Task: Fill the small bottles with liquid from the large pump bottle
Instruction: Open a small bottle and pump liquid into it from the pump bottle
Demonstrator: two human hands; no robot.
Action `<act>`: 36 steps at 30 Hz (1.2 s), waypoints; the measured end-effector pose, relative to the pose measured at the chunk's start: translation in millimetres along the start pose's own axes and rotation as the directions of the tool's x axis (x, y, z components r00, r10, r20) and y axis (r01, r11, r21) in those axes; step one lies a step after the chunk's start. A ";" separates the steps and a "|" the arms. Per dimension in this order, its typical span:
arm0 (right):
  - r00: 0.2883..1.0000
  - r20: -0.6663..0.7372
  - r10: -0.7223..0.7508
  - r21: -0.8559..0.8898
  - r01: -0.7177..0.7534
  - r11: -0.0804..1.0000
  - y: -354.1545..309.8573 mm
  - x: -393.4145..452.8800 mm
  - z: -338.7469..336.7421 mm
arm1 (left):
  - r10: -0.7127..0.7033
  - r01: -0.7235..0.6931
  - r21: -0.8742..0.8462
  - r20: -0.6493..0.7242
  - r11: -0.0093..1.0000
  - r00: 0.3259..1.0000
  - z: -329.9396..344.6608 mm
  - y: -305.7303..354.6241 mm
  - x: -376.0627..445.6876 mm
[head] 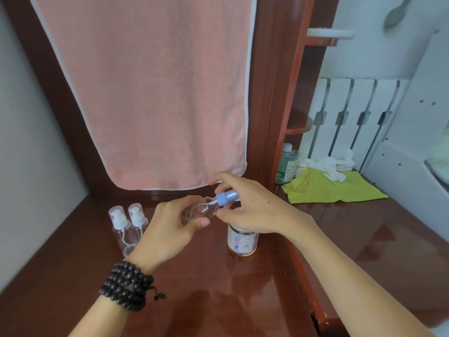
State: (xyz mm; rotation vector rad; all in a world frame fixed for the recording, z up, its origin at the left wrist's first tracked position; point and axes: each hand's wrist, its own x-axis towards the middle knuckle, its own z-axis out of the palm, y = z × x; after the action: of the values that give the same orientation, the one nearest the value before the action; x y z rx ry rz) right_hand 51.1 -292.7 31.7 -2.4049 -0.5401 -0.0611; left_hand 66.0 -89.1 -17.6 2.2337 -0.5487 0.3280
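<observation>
My left hand [167, 229] holds a small clear bottle [201, 210], tilted on its side above the red-brown desk [218, 288]. My right hand [255, 207] pinches the bottle's blue spray cap [226, 197] at its neck. Below my right hand stands the large bottle [241, 242] with a pale label and amber liquid; its top is hidden by my hand. Two more small clear bottles [128, 227] with white pump heads and clear caps stand upright side by side left of my left hand.
A pink towel [150, 93] hangs at the back, its hem just behind my hands. To the right lie a yellow-green cloth [332, 188] and white crumpled tissue [325, 166], beside a green bottle [288, 164]. A wooden upright [284, 132] divides the desk.
</observation>
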 end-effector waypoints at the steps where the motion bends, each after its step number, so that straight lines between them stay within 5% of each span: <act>1: 1.000 -0.002 0.030 0.000 -0.030 1.000 -0.8 0.1 1.1 | 0.001 -0.001 -0.005 0.002 1.000 1.000 0.0 -0.6 0.0; 7: 0.981 -0.191 0.042 -0.012 -0.045 0.999 4.0 2.0 3.1 | -0.046 0.047 -0.024 0.033 0.999 0.998 -1.0 -9.0 -0.9; 11: 0.956 -0.264 0.124 0.083 -0.106 0.991 10.9 -6.3 0.0 | -0.212 0.198 -0.138 -0.089 0.970 0.973 -10.6 -22.4 -4.3; 19: 0.932 -0.046 0.360 -0.036 -0.361 0.932 35.6 -8.2 100.2 | -0.323 0.266 -0.218 -0.293 0.939 0.900 -35.1 -31.9 -16.5; 27: 0.906 0.006 0.422 -0.221 -0.411 0.885 57.5 19.8 162.3 | -0.375 0.297 -0.339 -0.195 0.893 0.906 -21.4 -41.9 -24.7; 36: 0.933 -0.033 0.357 -0.301 -0.350 0.887 36.9 9.8 142.0 | -0.351 0.277 -0.392 -0.132 0.878 0.927 -7.2 -47.0 -26.5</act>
State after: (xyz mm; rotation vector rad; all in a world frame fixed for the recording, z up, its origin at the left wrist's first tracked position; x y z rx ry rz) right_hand 61.3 -226.7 -99.3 -2.7707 -0.0943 0.0479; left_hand 65.3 -48.6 -53.9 1.8579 -0.1157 0.2506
